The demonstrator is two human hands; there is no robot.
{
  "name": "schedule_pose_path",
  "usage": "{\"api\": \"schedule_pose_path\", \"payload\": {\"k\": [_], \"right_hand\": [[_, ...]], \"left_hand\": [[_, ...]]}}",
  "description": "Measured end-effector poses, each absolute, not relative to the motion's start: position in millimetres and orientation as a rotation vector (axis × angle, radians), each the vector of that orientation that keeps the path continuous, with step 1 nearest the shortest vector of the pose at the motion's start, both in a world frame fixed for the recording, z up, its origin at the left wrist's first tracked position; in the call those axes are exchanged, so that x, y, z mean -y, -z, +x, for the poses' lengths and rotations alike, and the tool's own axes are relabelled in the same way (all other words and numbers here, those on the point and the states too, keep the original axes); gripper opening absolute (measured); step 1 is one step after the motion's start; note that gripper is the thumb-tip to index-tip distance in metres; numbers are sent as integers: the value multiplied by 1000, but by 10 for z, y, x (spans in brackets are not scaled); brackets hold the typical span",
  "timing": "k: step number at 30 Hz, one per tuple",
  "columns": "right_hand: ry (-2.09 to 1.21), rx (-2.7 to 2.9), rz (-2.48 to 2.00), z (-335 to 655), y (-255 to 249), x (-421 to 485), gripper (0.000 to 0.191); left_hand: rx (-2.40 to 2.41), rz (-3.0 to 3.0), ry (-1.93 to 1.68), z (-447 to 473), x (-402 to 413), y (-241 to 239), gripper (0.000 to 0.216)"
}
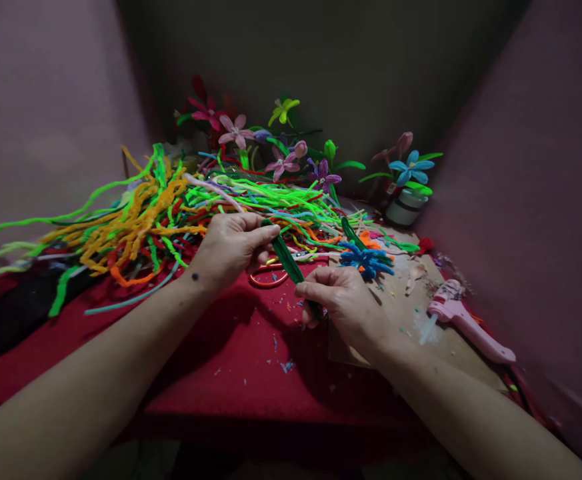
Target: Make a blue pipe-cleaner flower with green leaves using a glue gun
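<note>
Heap of fuzzy stems [131, 230], orange and green, spreading behind the hands. Left hand [233, 248], pinching the upper end of a dark green strip [287, 259]. Red loop [269, 287], partly behind strip. Strip, slanting between both hands above red cloth [205, 380]. Right hand [343, 297], gripping its lower end. Blue fuzzy piece [367, 261], just beyond. Jar [405, 210], with flower. Pink glue gun [471, 327], on cardboard [421, 363].
</note>
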State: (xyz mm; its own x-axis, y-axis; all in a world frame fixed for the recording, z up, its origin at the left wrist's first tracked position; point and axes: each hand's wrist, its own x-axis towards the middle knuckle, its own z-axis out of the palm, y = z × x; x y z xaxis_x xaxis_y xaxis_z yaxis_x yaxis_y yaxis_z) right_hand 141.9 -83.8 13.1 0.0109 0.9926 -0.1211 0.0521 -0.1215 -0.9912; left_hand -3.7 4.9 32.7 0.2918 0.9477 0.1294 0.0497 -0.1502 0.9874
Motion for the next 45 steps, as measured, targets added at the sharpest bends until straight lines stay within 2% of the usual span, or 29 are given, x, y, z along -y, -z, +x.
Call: {"api": "schedule_pose_path", "payload": {"k": [5, 12, 17, 19, 24, 28, 31, 41, 43, 45], "right_hand": [[-1274, 1214, -1328, 1420, -124, 829, 22], [-1278, 1201, -1304, 1428, -111, 809, 21], [-1309, 1095, -1311, 1450, -67, 796, 19], [-1285, 1087, -1296, 1455, -62, 787, 20], [-1254, 1082, -1279, 1462, -56, 753, 20], [-1294, 1081, -1253, 1447, -16, 733, 19], [-1391, 1049, -1239, 1427, 9, 740, 16], [-1355, 1166, -1286, 1440, 18, 760, 27], [-1280, 1327, -1301, 1431, 41, 787, 30], [-1019, 1571, -1289, 1419, 68, 832, 32]], "left_hand": [[-1001, 1504, -1092, -12, -32, -341, 16], [-1061, 1653, -1259, 20, -48, -299, 12], [-848, 1308, -1155, -52, -193, -207, 27], [-773, 1219, -991, -59, -195, -168, 32], [-685, 1265, -559, 15, -32, -95, 27], [-781, 1442, -642, 61, 33, -81, 17], [-806, 1444, -779, 76, 47, -95, 21], [-863, 1392, -670, 237, 47, -139, 24], [-890, 1385, -588, 294, -89, -185, 29], [-905, 1389, -450, 371, -229, -229, 31]]}}
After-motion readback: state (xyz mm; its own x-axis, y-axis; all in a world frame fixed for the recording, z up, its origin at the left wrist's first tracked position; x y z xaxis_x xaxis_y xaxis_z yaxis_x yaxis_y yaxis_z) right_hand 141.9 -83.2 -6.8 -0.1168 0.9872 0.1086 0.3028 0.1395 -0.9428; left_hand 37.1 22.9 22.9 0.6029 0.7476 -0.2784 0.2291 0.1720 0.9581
